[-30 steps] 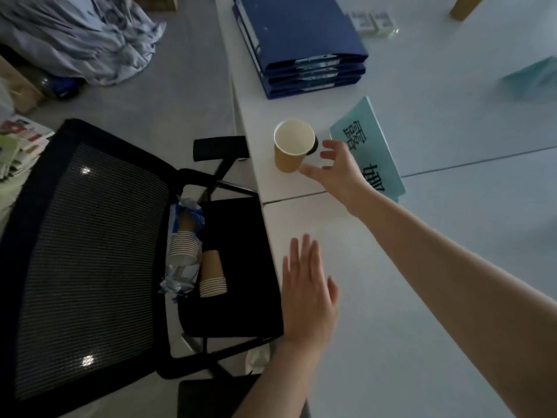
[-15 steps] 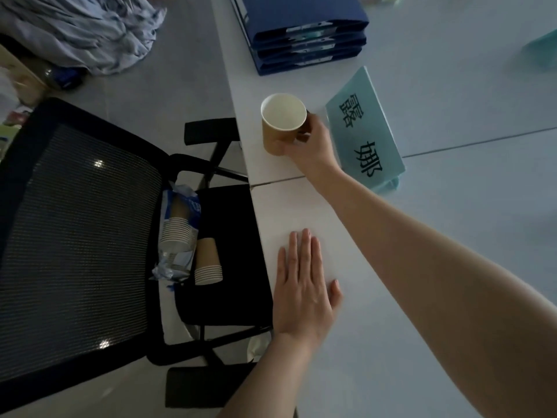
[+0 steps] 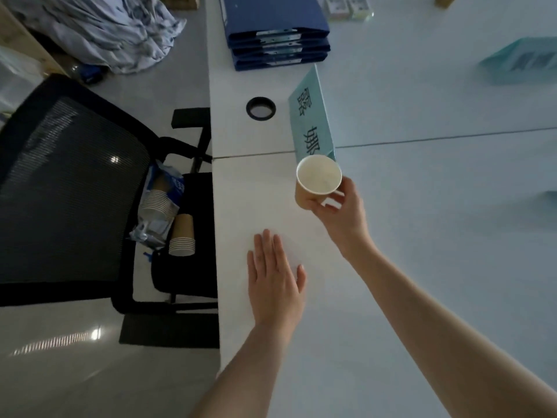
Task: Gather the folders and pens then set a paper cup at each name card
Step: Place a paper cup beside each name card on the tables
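My right hand [image 3: 342,212] grips a brown paper cup [image 3: 317,180] just in front of the near end of a teal name card [image 3: 310,122]; whether the cup touches the white table [image 3: 422,236] I cannot tell. My left hand [image 3: 274,280] lies flat on the table near its left edge, fingers straight. A stack of blue folders [image 3: 275,28] lies at the far end of the table. Another teal name card [image 3: 521,63] stands at the far right.
A black mesh office chair [image 3: 69,191] stands left of the table, with a stack of paper cups [image 3: 182,236] and a bagged sleeve of cups [image 3: 159,203] on its seat. A round cable hole [image 3: 260,108] sits in the table. Crumpled cloth [image 3: 102,28] lies on the floor.
My right hand took hold of the cup at the cable hole and has brought it back and to the right, to the near end of the name card. My left hand stays flat.
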Tool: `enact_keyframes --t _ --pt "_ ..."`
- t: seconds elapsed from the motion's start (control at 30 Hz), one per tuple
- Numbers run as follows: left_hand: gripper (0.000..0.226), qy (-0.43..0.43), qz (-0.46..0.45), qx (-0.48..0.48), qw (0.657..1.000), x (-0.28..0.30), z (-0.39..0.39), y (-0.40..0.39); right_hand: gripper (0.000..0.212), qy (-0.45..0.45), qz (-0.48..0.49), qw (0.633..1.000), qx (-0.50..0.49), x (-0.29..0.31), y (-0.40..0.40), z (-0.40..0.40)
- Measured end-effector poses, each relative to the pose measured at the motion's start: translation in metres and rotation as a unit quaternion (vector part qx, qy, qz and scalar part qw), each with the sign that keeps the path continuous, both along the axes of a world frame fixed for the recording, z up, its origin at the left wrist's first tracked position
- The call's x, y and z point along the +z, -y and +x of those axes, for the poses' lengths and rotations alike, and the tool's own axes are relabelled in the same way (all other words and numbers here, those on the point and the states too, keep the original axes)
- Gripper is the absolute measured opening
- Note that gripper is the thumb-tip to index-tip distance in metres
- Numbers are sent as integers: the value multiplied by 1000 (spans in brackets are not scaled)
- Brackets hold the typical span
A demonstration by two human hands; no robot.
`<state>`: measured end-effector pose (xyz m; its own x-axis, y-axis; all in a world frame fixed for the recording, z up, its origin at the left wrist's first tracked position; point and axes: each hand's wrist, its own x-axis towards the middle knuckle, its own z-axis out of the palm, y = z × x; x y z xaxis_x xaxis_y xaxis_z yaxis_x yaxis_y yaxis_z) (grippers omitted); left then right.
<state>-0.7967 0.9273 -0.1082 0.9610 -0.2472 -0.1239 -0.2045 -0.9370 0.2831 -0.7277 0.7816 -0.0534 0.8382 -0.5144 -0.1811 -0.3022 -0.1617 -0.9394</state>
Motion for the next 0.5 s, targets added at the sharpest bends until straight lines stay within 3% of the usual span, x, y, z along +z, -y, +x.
enact_keyframes --t 0.1,0.5 --pt "74 -3 10 7 1000 -3 -32 21 59 -6 -8 1000 -4 -5 21 -11" --pt "80 6 18 27 999 -9 -32 22 59 0 -36 999 -25 -19 36 -3"
